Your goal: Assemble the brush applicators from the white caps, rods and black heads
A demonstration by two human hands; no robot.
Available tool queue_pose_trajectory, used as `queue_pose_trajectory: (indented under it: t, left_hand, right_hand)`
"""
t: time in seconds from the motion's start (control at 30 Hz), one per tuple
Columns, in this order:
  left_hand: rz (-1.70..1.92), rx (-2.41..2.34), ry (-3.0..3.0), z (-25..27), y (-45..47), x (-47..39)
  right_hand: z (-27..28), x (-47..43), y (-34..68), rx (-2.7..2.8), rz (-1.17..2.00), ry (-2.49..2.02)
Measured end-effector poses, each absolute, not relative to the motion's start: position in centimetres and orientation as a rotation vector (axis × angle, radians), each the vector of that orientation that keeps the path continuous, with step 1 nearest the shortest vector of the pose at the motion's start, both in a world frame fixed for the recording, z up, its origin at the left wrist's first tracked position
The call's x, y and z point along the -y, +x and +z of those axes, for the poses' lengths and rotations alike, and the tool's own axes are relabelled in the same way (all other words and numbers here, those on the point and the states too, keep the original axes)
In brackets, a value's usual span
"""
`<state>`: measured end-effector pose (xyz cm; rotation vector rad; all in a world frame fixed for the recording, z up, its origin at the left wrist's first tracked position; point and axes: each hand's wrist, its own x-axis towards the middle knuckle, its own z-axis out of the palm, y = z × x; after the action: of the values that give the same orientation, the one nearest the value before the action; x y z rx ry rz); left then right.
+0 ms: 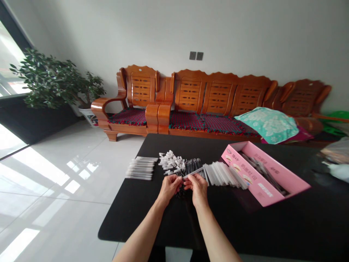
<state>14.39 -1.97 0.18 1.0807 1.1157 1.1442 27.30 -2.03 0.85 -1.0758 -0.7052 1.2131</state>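
My right hand [199, 188] is closed around a translucent pen barrel [198, 170], which slants up to the right. At the barrel's lower left end, my left hand [169, 188] pinches with thumb and fingers; what lies in that pinch is too small to make out. Beneath both hands are small black pen parts [180, 194], partly hidden. White pen caps [172, 160] form a pile just beyond my left hand. Thin dark refills [193, 164] lie behind my right hand, with a row of clear barrels [225, 174] to its right. Capped pens [141, 168] lie side by side at the left.
A pink box [265, 189] with dark, slender pieces inside stands at the right of the black table [131, 218]. Plastic bags [336, 160] rest at the far right edge. Behind the table are a wooden sofa [191, 91] and a potted plant [54, 80].
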Motion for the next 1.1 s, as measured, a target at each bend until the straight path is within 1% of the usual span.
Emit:
queue_pose_trajectory:
  t: [0.17,0.37,0.6,0.8,1.0,1.1]
  left_hand:
    - [1.27,-1.09,1.031,0.13,14.39,1.79]
    - [1.136,-1.133,1.103,-0.4,14.19,1.81]
    - [1.285,-1.072,1.027,-0.07,14.16,1.73]
    - [1.14,-1.113,1.082,-0.47,14.14,1.71]
    - [1.286,-1.078,1.016,-0.06,14.11,1.57]
    - [1.228,-1.113,1.047,-0.09,14.08,1.58]
  right_hand:
    - [0.77,2.05,27.3,0.711,1.205,-1.074]
    - [0.89,2.08,27.34,0.716,1.211,-1.082]
    - [1.22,2.08,27.33,0.717,1.214,-1.091]
    - [1.08,1.97,27.19,0.698,1.206,-1.105]
    - [1.27,2.04,27.21,0.714,1.221,-1.104]
    - [1.37,2.03,27.19,0.713,1.223,-1.106]
